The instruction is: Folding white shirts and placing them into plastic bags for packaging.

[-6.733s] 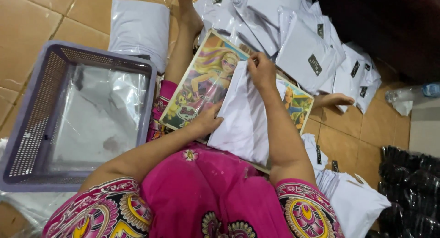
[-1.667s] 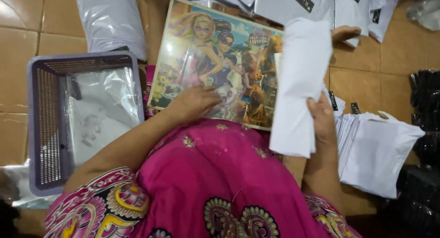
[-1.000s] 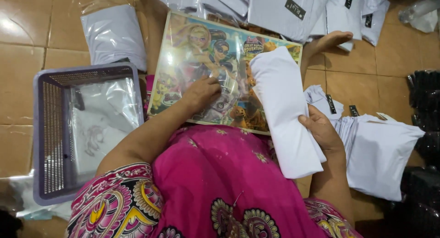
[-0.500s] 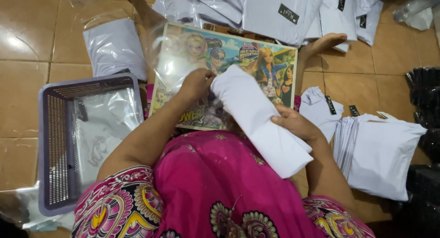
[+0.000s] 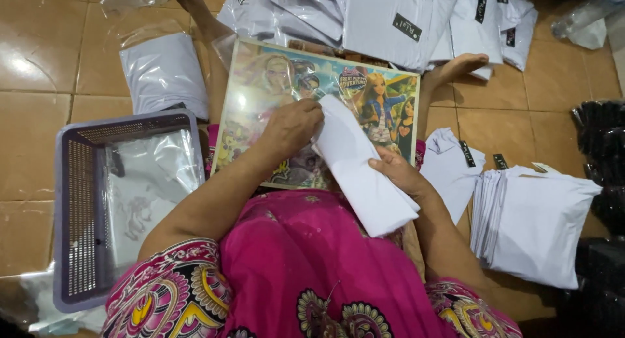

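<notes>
Over the cartoon picture board (image 5: 260, 117) on the lap, a folded white garment (image 5: 361, 172) is gripped at its lower side by the right hand (image 5: 398, 175), while its upper end is pinched by the left hand (image 5: 293, 124). A lilac basket (image 5: 71, 201) stands just beside, on the tiled floor.

Tiled floor (image 5: 39, 117) under basket (image 5: 65, 201), garment stacks (image 5: 540, 227)

Left hand (image 5: 293, 124) pinches with fingers curled; right hand (image 5: 398, 173) clasps, palm down.
</notes>
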